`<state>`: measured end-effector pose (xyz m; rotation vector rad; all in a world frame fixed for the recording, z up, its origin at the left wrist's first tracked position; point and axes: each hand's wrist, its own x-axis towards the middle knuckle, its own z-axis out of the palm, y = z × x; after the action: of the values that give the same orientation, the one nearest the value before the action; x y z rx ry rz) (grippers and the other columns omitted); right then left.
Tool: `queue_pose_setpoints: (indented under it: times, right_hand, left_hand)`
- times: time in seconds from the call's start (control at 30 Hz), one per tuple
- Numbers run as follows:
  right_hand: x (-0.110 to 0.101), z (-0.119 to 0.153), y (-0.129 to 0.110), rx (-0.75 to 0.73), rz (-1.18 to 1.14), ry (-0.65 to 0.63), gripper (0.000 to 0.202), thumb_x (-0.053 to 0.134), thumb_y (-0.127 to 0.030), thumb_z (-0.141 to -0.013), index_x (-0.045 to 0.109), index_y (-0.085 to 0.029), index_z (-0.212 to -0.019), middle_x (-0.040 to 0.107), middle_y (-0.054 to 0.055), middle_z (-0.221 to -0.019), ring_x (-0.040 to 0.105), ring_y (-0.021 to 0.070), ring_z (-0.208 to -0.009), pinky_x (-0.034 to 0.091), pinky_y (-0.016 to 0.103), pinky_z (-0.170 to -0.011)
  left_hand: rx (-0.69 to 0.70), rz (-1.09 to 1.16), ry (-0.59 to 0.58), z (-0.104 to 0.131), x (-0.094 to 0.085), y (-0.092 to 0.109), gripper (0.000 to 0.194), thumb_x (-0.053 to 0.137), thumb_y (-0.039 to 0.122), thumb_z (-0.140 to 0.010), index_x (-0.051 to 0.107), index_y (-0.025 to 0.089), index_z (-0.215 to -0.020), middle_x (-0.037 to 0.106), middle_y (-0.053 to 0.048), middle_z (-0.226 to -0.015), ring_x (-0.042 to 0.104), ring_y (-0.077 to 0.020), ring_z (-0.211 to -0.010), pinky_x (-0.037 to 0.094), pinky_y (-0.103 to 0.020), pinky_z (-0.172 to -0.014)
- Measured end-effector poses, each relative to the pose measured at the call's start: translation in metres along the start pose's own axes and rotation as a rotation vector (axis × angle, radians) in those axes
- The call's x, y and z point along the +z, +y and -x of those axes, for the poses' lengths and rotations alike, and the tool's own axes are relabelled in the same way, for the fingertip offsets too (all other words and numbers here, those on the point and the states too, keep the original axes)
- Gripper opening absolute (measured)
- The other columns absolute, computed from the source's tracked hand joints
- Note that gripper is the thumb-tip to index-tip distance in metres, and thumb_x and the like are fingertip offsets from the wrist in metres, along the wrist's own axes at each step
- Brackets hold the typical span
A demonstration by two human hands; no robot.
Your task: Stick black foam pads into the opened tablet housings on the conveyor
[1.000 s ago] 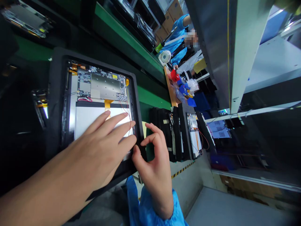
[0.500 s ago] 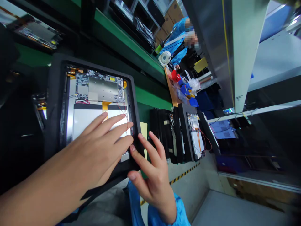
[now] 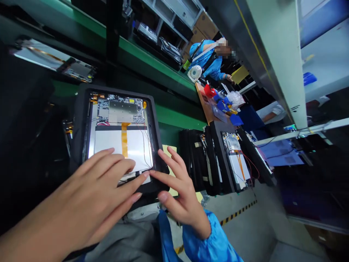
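Observation:
In front of me lies an opened tablet [image 3: 109, 140] in a black foam frame [image 3: 81, 109], its insides exposed. A circuit board with a metal shield [image 3: 122, 112] runs along its top, above a silvery battery [image 3: 136, 145] crossed by an orange flat cable [image 3: 124, 140]. Thin wires [image 3: 148, 145] run down the right side. My left hand [image 3: 103, 182] lies over the lower part, fingers stretched out, its index fingertip by the lower right corner. My right hand [image 3: 181, 185], fingers spread, meets it there, index fingertip at the corner and another fingertip on the frame's right edge.
Another opened tablet [image 3: 54, 60] lies at upper left. To the right stands a row of black foam frames [image 3: 218, 156] with tablets. Yellow paper [image 3: 173, 171] lies beside my right hand. A white fan [image 3: 195, 73] and a person in blue [image 3: 208, 60] are farther off.
My left hand has drawn back toward the lower left, uncovering more battery and orange cable. Its index finger now points to the corner; my right index finger has moved there too. The view has shifted.

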<state>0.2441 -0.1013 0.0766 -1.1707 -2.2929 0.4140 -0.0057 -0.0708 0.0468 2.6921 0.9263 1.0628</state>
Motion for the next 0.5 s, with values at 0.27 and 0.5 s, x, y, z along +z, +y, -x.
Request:
queue_pose_setpoints:
  times: [0.27,0.5]
  right_hand:
    - [0.001,0.006,0.007,-0.136,0.206,-0.062,0.05,0.063,-0.042,-0.101,0.059,-0.016,-0.143,0.05,0.019,-0.159,0.029,0.0406,-0.157,0.043,0.07,-0.114]
    - [-0.014,-0.021,-0.03,-0.135,-0.311,0.228,0.031,0.061,-0.013,-0.098,0.072,-0.027,-0.122,0.073,0.009,-0.118,0.069,0.0245,-0.108,0.061,0.043,-0.089]
  left_hand:
    - [-0.066,-0.016,-0.131,-0.014,-0.008,-0.002,0.028,0.05,0.024,-0.101,0.074,0.031,-0.114,0.063,-0.005,-0.11,0.055,-0.0256,-0.104,0.041,-0.04,-0.089]
    - [-0.215,0.17,-0.373,-0.026,-0.02,0.021,0.013,0.054,0.023,-0.101,0.066,0.021,-0.103,0.059,-0.004,-0.099,0.056,-0.021,-0.093,0.048,-0.034,-0.082]
